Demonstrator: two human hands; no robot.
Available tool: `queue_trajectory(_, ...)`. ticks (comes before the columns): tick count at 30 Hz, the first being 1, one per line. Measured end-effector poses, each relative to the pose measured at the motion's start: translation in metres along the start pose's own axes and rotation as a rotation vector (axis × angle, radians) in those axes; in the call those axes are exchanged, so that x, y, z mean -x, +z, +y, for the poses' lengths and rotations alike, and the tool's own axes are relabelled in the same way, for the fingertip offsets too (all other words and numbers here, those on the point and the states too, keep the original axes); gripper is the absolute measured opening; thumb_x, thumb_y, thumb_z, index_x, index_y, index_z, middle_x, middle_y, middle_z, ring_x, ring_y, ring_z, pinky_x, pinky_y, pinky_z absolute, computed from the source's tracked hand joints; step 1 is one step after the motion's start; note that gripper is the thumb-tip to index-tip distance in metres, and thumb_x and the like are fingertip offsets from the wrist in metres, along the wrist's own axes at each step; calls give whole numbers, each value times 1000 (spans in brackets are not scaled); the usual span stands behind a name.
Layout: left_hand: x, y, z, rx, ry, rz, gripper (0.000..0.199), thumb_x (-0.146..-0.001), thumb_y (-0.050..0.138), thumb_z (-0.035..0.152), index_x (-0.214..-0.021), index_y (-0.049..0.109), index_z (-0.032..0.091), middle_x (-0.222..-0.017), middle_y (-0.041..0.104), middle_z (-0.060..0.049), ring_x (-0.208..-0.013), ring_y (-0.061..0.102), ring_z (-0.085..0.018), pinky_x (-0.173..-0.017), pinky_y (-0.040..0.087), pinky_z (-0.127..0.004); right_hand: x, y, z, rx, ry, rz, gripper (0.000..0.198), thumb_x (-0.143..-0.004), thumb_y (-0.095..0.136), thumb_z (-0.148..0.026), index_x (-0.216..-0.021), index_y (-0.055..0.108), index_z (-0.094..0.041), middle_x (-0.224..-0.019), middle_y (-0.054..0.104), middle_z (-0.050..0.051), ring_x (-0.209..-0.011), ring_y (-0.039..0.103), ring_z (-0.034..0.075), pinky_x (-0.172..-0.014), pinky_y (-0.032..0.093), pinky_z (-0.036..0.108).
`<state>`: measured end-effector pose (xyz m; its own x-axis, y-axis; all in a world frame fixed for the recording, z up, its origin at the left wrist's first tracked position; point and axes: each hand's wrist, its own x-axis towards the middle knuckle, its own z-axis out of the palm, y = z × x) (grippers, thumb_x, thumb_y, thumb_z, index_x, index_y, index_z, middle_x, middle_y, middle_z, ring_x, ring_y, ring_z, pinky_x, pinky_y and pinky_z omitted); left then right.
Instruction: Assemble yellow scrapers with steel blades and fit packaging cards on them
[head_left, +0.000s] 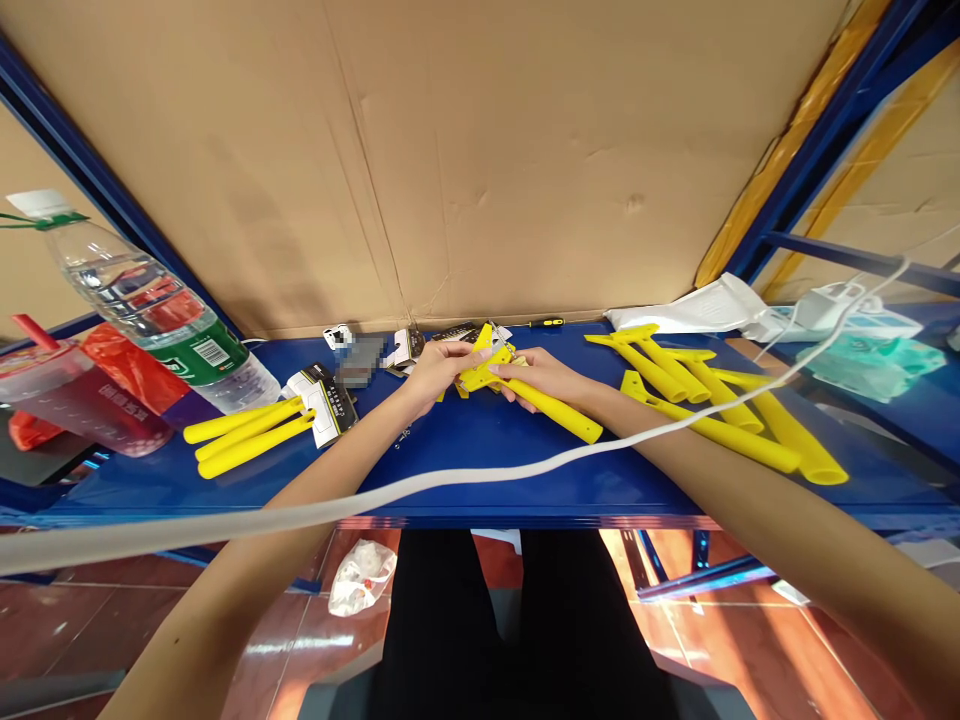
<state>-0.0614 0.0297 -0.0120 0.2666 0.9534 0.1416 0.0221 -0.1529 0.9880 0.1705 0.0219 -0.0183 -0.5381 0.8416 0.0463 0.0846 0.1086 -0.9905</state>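
Note:
My left hand (pixel 431 374) pinches the flat, forked head of a yellow plastic scraper (pixel 556 408) at the middle of the bench. My right hand (pixel 553 378) is closed around the same scraper near its neck, and the long tubular handle points toward the lower right. A small metallic part shows at the head; its details are too small to make out. Beyond my hands lie black-and-white packaging cards (pixel 459 332), partly hidden. Several loose yellow scrapers (pixel 724 435) lie to the right. On the left, three yellow handles (pixel 251 432) stick out from black-and-white cards (pixel 327 408).
A white cable (pixel 465 480) crosses the view in front of my arms. At the left stand a water bottle (pixel 161 310) and a red drink cup (pixel 82 400). A small screwdriver (pixel 547 322) lies by the cardboard wall (pixel 525 160). White and green plastic bags (pixel 862 350) sit far right.

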Motion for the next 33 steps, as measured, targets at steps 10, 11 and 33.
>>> queue_trajectory(10,-4,-2,-1,129,44,129,52,-64,110,61,-85,87,20,-87,80,-5,-76,69,-15,-69,56,-29,-3,0,2,-30,6,17,45,-91,93,-61,-87,78,-19,-68,76,2,-43,61,12,-39,48,24)
queue_trajectory(11,-4,-2,-1,140,39,116,51,-65,110,61,-85,86,20,-87,80,-5,-76,70,-16,-69,56,-29,-2,0,2,-27,7,17,45,-91,93,-61,-87,78,-19,-68,76,2,-44,61,12,-39,48,24)
queue_trajectory(33,0,6,1,175,76,51,51,-70,107,66,-94,92,23,-94,85,-6,-88,77,-20,-78,62,-31,-1,1,-3,14,-94,149,45,-89,86,-62,-78,73,-19,-59,73,4,-35,57,14,-34,43,26)
